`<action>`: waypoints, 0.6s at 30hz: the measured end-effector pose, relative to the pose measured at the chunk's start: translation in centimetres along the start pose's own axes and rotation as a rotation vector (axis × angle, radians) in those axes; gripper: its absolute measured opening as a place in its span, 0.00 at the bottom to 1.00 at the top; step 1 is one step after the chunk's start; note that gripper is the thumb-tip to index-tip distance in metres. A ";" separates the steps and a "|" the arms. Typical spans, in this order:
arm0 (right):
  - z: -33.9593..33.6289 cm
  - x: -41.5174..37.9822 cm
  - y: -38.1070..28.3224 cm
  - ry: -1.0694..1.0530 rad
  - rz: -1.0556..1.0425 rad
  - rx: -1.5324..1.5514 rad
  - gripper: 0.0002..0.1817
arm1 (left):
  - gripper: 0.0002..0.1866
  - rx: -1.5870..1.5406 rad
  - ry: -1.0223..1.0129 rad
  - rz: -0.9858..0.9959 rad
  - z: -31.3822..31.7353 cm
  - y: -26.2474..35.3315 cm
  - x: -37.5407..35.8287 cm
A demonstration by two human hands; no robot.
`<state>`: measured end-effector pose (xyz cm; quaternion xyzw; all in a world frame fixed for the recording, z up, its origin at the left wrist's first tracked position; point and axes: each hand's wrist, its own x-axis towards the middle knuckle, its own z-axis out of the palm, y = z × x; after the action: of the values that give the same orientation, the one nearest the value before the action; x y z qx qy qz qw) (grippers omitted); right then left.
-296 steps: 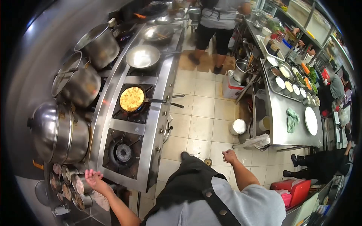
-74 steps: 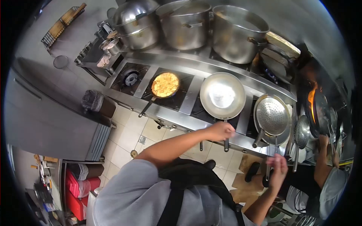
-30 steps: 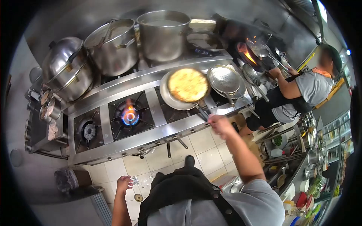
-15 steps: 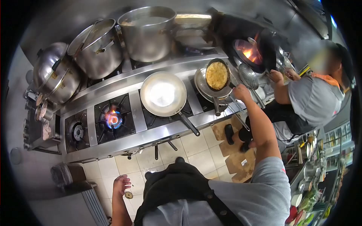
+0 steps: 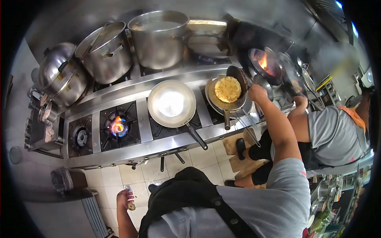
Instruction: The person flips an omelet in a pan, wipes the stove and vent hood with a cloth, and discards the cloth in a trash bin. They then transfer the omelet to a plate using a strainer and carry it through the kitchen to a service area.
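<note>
My right hand [image 5: 258, 93] is closed around the handle of a small black frying pan [image 5: 238, 75], which is tipped steeply on its side. Just beside it, a round golden omelette-like cake [image 5: 228, 89] lies in a second pan [image 5: 217, 98], whose dark handle points toward me. That pan stands on a wider metal pan [image 5: 247, 106] on the stove. My left hand [image 5: 125, 198] hangs low over the floor, away from the stove, with loosely bent, parted fingers. A small round brassy thing [image 5: 131, 206] shows beside its thumb.
A large pale frying pan [image 5: 172, 104] sits mid-stove, left of my right hand. Farther left a burner [image 5: 119, 126] is lit. Big steel pots [image 5: 158, 47] line the back. At right a co-worker [image 5: 333, 137] stands close, by a flaming wok [image 5: 265, 65]. Tongs [image 5: 249, 129] overhang the stove's front edge.
My right hand has tipped the black frying pan over, and the golden cake now lies in the pan below. My left hand has shifted slightly. The co-worker has leaned and moved an arm.
</note>
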<state>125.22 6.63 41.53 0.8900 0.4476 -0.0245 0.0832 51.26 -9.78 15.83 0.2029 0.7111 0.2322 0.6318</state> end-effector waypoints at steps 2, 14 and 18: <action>-0.2 0.2 0.4 0.034 0.026 -0.022 0.17 | 0.16 -0.019 -0.001 -0.012 -0.4 -0.5 0.6; 4.9 2.2 4.6 -0.055 -0.062 -0.059 0.17 | 0.16 0.042 -0.037 -0.015 -0.6 1.0 3.4; 1.8 -1.8 0.8 0.124 0.031 -0.050 0.14 | 0.16 0.127 -0.042 0.020 -0.3 3.2 3.5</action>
<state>124.87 4.44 40.06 0.8943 0.4386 0.0432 0.0777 50.57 -5.23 14.93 0.2545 0.7091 0.1883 0.6301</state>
